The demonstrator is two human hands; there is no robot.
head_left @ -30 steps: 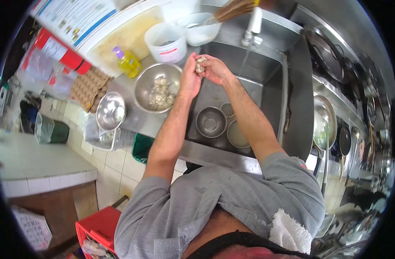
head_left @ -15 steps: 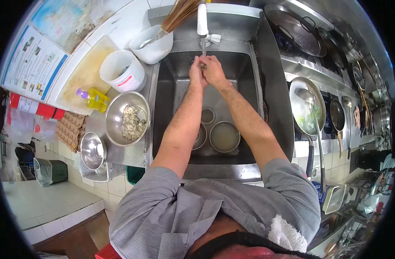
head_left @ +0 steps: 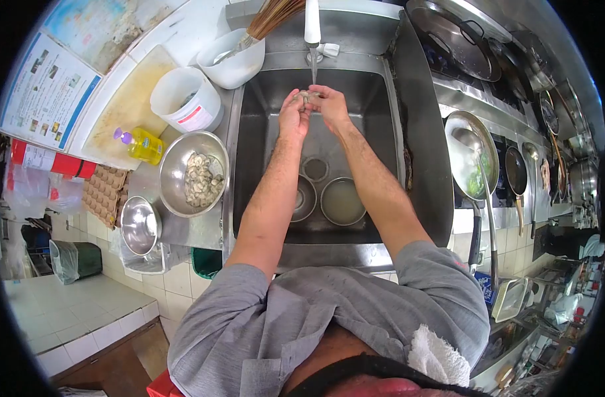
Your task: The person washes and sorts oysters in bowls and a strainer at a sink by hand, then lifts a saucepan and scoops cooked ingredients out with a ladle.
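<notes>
Under the tap (head_left: 312, 33), whose stream of water runs down, my two hands meet over the sink (head_left: 249, 145). My left hand (head_left: 293, 116) is cupped, palm up, around a few greyish shucked oysters (head_left: 306, 96). Fingers of my right hand (head_left: 331, 107) are closed on the same oysters from the right side. A steel bowl (head_left: 173, 169) with many more shucked oysters (head_left: 202, 182) stands on the counter left of the sink. Below my forearms, a round bowl of cloudy liquid (head_left: 343, 202) sits on the sink floor, beside another round bowl (head_left: 304, 198).
Left of the sink are a white bucket (head_left: 183, 99), a white tub (head_left: 239, 66) with a brush, a yellow soap bottle (head_left: 142, 145) and a small steel bowl (head_left: 141, 225). A wok with a ladle (head_left: 471, 149) and pans stand on the stove at right.
My hands have come slightly down from the tap and parted a little, so the oysters between them now show. The running water is more visible.
</notes>
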